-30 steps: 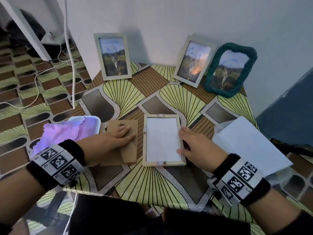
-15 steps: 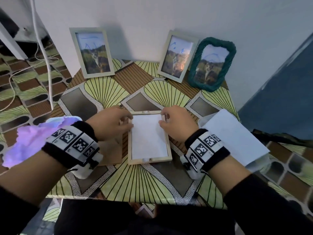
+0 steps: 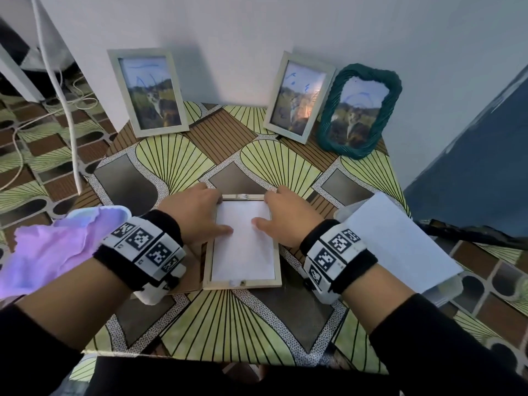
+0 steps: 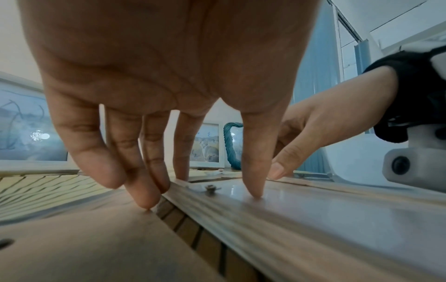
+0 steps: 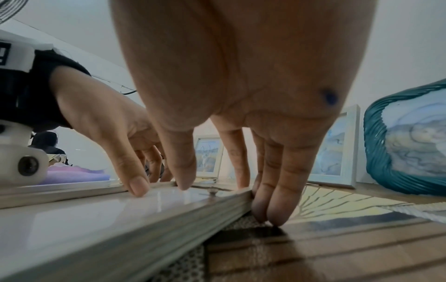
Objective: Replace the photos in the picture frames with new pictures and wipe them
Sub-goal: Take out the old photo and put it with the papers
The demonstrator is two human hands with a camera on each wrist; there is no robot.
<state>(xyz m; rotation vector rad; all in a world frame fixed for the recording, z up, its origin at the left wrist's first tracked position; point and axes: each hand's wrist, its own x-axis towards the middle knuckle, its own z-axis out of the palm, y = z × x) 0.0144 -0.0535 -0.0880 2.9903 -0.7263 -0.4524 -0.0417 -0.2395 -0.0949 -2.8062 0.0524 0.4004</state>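
A pale wooden picture frame (image 3: 243, 283) lies face down in the middle of the table, with a white photo back (image 3: 243, 252) set into it. My left hand (image 3: 205, 215) is at the frame's top left corner, its thumb (image 4: 253, 171) pressing on the white sheet and its fingertips down beside the outer rail (image 4: 241, 219). My right hand (image 3: 283, 215) mirrors it at the top right corner, thumb on the sheet and fingers against the rail (image 5: 144, 238). A brown backing board (image 4: 84, 248) lies left of the frame, mostly hidden under my left wrist.
Two pale framed photos (image 3: 148, 92) (image 3: 298, 98) and a teal braided frame (image 3: 360, 110) lean on the wall at the back. A purple cloth (image 3: 51, 252) lies at the left table edge. White sheets (image 3: 394, 238) lie at the right. A white cable (image 3: 57, 81) hangs at the left.
My left hand left the backing board and went to the frame's top left corner. My right hand slid up to the top right corner. Both thumbs now press on the white sheet.
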